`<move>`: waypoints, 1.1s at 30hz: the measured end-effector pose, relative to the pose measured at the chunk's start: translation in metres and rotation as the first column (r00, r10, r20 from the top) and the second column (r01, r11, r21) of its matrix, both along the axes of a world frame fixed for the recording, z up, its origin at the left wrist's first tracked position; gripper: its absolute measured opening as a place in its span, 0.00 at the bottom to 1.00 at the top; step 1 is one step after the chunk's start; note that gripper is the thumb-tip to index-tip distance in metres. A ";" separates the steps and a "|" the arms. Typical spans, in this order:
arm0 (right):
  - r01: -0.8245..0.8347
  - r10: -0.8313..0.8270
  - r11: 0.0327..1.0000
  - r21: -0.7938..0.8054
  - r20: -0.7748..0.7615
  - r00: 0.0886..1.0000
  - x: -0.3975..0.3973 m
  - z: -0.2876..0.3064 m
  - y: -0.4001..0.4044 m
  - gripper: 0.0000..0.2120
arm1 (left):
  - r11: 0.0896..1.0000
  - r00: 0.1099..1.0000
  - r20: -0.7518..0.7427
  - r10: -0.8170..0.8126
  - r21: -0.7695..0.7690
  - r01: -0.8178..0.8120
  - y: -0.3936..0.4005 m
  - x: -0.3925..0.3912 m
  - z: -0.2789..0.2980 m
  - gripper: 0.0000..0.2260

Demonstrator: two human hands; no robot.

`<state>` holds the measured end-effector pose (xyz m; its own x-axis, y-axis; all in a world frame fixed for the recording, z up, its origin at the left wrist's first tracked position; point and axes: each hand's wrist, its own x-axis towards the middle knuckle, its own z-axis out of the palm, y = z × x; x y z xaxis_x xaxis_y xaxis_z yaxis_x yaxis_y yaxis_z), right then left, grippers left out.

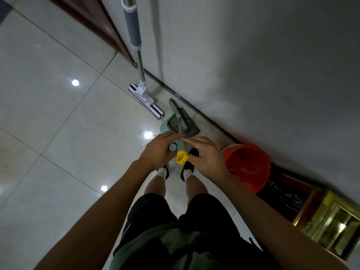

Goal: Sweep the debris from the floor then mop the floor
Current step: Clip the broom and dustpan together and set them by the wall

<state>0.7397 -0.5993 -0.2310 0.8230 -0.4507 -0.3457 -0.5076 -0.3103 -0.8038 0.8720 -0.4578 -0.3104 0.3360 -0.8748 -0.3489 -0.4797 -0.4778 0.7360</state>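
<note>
A green broom and green dustpan (186, 124) stand together on the tiled floor by the wall, just ahead of my feet. Their two handles rise to my hands: one green handle with a yellow end cap (182, 157), and a second one with a round green end (172, 147). My left hand (158, 151) curls around the handles from the left. My right hand (206, 155) touches the yellow-capped handle with its fingertips from the right. A flat mop (146, 101) with a steel pole and grey grip leans against the wall further ahead.
An orange bucket (248, 166) stands against the wall at my right. A dark wooden door frame (93, 20) lies at the top left. A gold-trimmed doorway (331, 221) with a black marble threshold is at the lower right. Glossy white tiles (58, 123) stretch to the left.
</note>
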 end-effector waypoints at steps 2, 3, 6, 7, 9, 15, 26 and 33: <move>-0.002 0.002 1.000 0.007 0.005 1.000 0.000 0.000 0.000 0.21 | 1.000 1.000 0.010 -0.018 0.010 0.018 -0.001 0.001 0.000 0.22; -0.002 0.002 1.000 0.008 0.002 1.000 0.000 0.000 0.001 0.21 | 1.000 0.999 0.018 -0.026 0.014 0.026 -0.001 0.001 0.001 0.23; 0.010 -0.010 1.000 0.003 -0.004 1.000 -0.002 -0.001 0.001 0.21 | 0.999 0.999 0.023 -0.038 0.015 0.038 -0.006 0.001 0.003 0.23; 0.011 -0.011 1.000 -0.003 0.000 1.000 -0.002 -0.001 0.001 0.22 | 0.999 0.999 0.021 -0.040 0.017 0.039 -0.008 0.001 0.004 0.22; -0.001 0.001 1.000 -0.021 0.011 1.000 -0.002 -0.001 0.002 0.22 | 0.999 0.999 0.034 -0.040 0.024 0.040 -0.010 0.001 0.006 0.22; 0.002 -0.001 0.999 -0.049 0.030 1.000 -0.003 0.001 0.005 0.22 | 0.999 0.996 0.078 -0.044 0.010 0.043 -0.010 -0.001 0.010 0.21; -0.020 0.026 0.992 -0.121 0.051 0.998 -0.005 0.004 0.008 0.21 | 0.999 0.995 0.087 -0.039 0.021 0.038 -0.011 -0.004 0.013 0.22; 0.009 -0.004 0.993 -0.121 0.037 0.999 -0.011 0.002 0.012 0.21 | 1.000 0.994 0.104 -0.025 0.019 0.023 -0.011 -0.008 0.012 0.21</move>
<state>0.7290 -0.5870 -0.2292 0.8311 -0.4930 -0.2574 -0.4805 -0.4035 -0.7786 0.8644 -0.4685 -0.2981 0.3504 -0.8769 -0.3289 -0.5649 -0.4780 0.6726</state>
